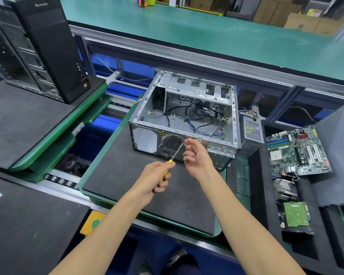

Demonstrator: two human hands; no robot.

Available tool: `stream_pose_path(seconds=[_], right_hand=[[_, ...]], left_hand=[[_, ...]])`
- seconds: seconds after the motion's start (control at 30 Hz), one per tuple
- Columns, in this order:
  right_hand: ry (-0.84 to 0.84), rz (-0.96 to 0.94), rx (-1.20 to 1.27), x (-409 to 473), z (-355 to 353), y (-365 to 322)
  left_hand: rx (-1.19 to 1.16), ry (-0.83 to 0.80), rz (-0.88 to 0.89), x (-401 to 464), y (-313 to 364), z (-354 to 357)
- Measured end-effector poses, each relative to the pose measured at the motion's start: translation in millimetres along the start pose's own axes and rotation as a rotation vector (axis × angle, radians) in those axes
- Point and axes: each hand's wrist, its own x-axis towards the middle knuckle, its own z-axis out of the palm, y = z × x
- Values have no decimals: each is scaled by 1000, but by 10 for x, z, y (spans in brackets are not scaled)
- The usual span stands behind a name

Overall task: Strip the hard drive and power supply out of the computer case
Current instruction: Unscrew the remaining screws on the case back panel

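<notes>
Your left hand (155,177) grips the screwdriver (172,157), its tip at your right hand (196,155), whose fingers pinch by the open case (184,114); what they hold is unclear

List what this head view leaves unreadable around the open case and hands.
- Screwdriver tip: hidden behind right hand fingers.
- Whether the right hand pinches a screw: too small.
- Computer case drive bays: shadowed, cables in front.
- Power supply: mostly hidden behind the case wall.
</notes>
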Motion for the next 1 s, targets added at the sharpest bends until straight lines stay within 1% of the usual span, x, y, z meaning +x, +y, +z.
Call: stream_pose_path(seconds=[0.2,0.27,0.3,0.37,0.4,0.47,0.53,0.57,0.6,0.73,0.9,0.93,1.0], right_hand=[[-12,17,46,14,48,27],[-35,9,-8,19,45,77],[-39,-4,-74,33,24,116],[-20,-65,-302,77,-81,222],[2,-126,-479,102,-160,291],[32,-279,-918,141,-359,442],[27,-395,-1346,170,-560,576],[20,-432,-1526,176,-636,622],[16,-457,-1650,178,-691,656],[-33,-517,-1805,173,-709,681],[-75,-532,-1913,117,-651,613],[-89,-557,-1923,88,-627,586],[-137,-669,-1897,6,-516,503]], left_hand=[[-28,53,-6,21,-35,-105],[-40,62,-11,33,-44,-128],[-44,70,-12,41,-48,-140],[-49,96,-13,54,-59,-165],[-51,112,-15,62,-68,-186],[-44,133,-20,79,-89,-235],[-36,145,-32,93,-116,-277],[-35,152,-42,99,-131,-296],[-35,158,-51,106,-145,-309],[-37,169,-77,128,-211,-340],[-37,167,-89,147,-231,-329],[-38,167,-87,150,-226,-324],[-36,170,-77,147,-209,-312]])
